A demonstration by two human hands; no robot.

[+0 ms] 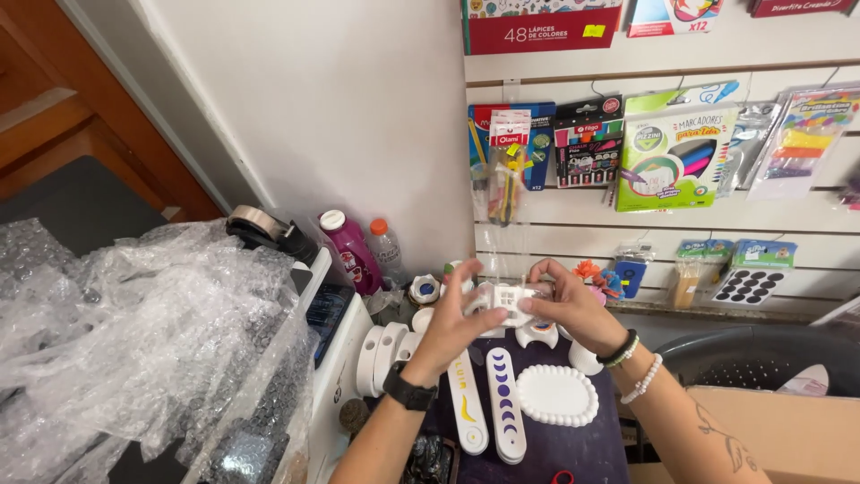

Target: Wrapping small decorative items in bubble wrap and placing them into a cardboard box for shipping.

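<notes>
My 2 hands pinch a small white boxy plastic piece [507,300], left hand [452,327] and right hand [573,305] gripping opposite ends. Below lies a white oval tray [556,395] with a beaded rim. Crinkly bubble wrap [134,332] sits left.

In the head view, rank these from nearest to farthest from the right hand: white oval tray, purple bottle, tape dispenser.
1. White oval tray, just below the right hand.
2. Purple bottle, to the left by the wall.
3. Tape dispenser, farther left, above the bubble wrap.

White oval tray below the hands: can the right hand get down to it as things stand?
Probably yes. The white oval tray lies bare just under the right hand, nothing over it. But that hand, with the left hand, is holding a small white piece, so it isn't free.
</notes>
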